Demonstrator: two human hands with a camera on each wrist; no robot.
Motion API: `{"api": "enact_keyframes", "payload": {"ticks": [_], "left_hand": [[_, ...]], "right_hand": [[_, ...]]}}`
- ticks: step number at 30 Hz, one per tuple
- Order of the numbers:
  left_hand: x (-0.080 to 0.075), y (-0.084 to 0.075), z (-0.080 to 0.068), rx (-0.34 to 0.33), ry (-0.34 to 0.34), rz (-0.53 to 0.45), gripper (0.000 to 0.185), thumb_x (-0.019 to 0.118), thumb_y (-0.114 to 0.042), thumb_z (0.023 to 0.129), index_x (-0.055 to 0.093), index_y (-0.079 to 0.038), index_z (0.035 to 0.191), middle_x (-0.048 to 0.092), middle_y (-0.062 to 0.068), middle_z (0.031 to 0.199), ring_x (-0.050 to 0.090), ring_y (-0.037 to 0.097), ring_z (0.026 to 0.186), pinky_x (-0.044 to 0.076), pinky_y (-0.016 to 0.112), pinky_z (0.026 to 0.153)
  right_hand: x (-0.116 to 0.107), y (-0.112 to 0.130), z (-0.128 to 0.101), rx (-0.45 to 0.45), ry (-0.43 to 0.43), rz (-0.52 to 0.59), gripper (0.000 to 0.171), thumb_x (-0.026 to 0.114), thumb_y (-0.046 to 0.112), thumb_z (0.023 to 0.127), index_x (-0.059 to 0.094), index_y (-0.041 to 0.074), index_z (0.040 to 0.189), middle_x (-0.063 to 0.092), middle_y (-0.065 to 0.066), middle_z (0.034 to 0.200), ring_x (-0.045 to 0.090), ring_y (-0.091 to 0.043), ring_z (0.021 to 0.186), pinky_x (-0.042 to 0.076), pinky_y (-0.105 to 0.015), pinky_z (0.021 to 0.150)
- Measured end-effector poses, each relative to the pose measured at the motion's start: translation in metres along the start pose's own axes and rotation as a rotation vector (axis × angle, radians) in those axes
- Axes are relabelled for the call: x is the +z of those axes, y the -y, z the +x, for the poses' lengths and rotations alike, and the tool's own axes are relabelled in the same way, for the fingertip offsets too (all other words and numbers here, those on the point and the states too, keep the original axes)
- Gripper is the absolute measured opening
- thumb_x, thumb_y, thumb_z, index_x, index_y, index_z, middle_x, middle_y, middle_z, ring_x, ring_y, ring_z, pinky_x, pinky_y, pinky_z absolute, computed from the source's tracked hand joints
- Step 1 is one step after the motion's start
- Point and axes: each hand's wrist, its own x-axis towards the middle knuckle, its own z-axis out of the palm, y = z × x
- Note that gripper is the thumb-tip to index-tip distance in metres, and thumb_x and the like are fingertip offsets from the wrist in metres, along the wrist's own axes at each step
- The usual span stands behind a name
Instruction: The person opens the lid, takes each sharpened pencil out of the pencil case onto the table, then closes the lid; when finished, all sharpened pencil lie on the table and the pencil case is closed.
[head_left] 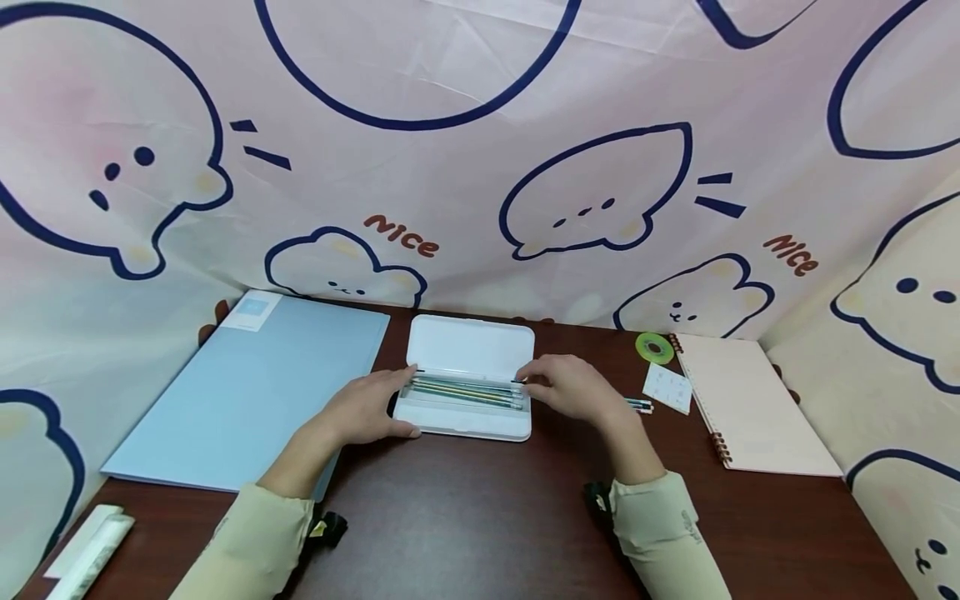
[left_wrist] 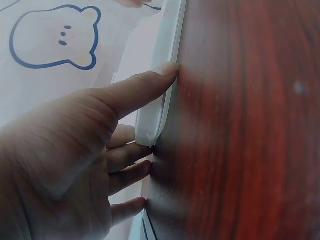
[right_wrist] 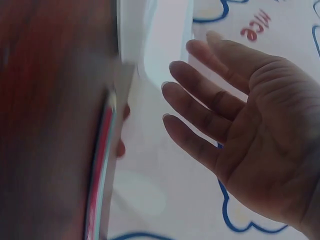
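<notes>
So the case is lying open on the desk, in front of the person, lid tipped back toward the wall cloth. A bunch of pencils lies lengthwise inside. The left hand has the case by its left end, thumb on the near edge, fingers round the side, so that grip is holding it. The right hand is over the right end, thumb and index close together, so a narrow grip. A dark tip shows right by them, but I honestly can't tell if it's pinched or just lying there.

What could go wrong, imo: a pencil set down crooked would catch the right rim and keep the lid from closing. If the left hand eases off, a nudge from the right could slide the case. Also, the loose pencils on the desk are partly hidden behind the right arm, so a careless swing back could roll them into the card nearby.
</notes>
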Motion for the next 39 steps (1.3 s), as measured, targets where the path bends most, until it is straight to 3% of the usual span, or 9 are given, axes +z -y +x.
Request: {"api": "enact_keyframes", "payload": {"ticks": [12,22,31,39], "left_hand": [[0.001,-0.001,0.001,-0.002,0.007,0.0,0.101,0.084,-0.05,0.079,0.037,-0.007,0.157,0.049,0.019,0.154,0.049,0.039,0.139,0.042,0.057,0.11],[0.0,-0.001,0.0,-0.005,0.008,0.0,0.101,0.085,-0.048,0.078,0.037,-0.007,0.157,0.049,0.02,0.153,0.049,0.039,0.139,0.042,0.057,0.11],[0.0,0.0,0.0,-0.006,0.008,0.0,0.101,0.085,-0.047,0.078,0.037,-0.007,0.157,0.049,0.02,0.153,0.049,0.039,0.139,0.042,0.058,0.11],[0.0,-0.001,0.0,-0.006,0.001,-0.007,0.1,0.086,-0.046,0.078,0.038,-0.006,0.156,0.05,0.02,0.152,0.049,0.04,0.139,0.042,0.058,0.11]], "right_hand": [[0.025,0.02,0.018,0.022,0.099,-0.052,0.019,0.071,0.019,0.096,0.077,0.019,0.114,0.076,0.003,0.111,0.067,-0.014,0.1,0.055,-0.04,0.091],[0.034,0.024,0.021,0.024,0.071,-0.103,0.013,0.074,0.014,0.093,0.077,0.018,0.104,0.074,0.001,0.103,0.06,-0.012,0.084,0.054,-0.036,0.081],[0.034,0.032,0.022,0.068,0.087,-0.125,0.016,0.071,0.012,0.094,0.078,0.015,0.108,0.076,-0.002,0.108,0.063,-0.015,0.086,0.056,-0.038,0.081],[0.035,0.034,0.022,0.09,0.098,-0.141,0.004,0.072,0.012,0.094,0.074,0.013,0.097,0.07,0.0,0.094,0.056,-0.013,0.077,0.052,-0.034,0.073]]}}
